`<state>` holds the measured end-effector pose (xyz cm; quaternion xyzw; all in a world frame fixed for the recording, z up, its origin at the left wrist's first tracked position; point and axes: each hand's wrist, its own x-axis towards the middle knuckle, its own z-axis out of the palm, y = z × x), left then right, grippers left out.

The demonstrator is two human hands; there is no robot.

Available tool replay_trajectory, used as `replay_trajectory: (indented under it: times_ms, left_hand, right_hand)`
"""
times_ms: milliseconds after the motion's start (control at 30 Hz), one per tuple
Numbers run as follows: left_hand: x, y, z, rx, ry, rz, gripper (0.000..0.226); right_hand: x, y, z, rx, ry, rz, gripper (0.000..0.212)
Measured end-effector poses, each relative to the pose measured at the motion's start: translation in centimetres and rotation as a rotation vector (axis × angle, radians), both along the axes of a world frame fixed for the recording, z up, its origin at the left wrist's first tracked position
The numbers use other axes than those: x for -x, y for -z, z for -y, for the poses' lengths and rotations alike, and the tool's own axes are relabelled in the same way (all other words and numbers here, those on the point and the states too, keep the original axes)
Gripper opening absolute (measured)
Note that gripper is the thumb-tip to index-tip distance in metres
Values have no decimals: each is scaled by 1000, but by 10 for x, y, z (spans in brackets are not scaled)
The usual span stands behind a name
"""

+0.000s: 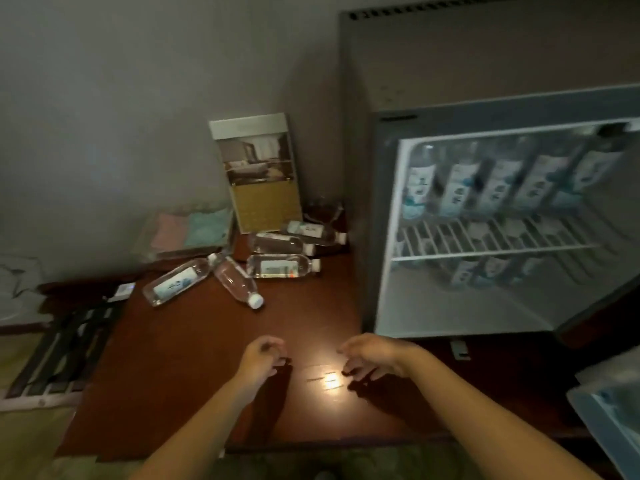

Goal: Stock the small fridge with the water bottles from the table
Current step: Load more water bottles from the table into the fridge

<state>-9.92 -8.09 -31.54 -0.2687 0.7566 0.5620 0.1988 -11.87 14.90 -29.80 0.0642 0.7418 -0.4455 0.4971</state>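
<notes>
Left hand (pixel 260 356), right hand (pixel 369 355) loosely curled above table (pixel 187 362)

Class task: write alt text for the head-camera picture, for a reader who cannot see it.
The left hand and right hand hover empty over a dark table. Beyond them five water bottles lie on their sides, beside an open small fridge with upright bottles on its upper shelf.

A hotel room: brochure (pixel 258 171) beside a stocked small fridge (pixel 382 237).
</notes>
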Motion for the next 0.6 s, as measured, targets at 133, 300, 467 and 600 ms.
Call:
replay_trajectory:
  times_ms: [133,300,467,600]
  left_hand:
    - [18,-2,52,-36,-147,-43,16]
    - [52,6,97,-17,-172,-79,20]
    - [98,20,127,70,-28,-159,22]
    - [129,37,141,217,86,-278,23]
  right_hand:
    - [28,-2,75,-40,-89,-74,36]
    - [70,8,145,-83,89,-183,35]
    - [110,43,192,-135,274,-277,37]
    - [131,72,222,-132,317,-341,32]
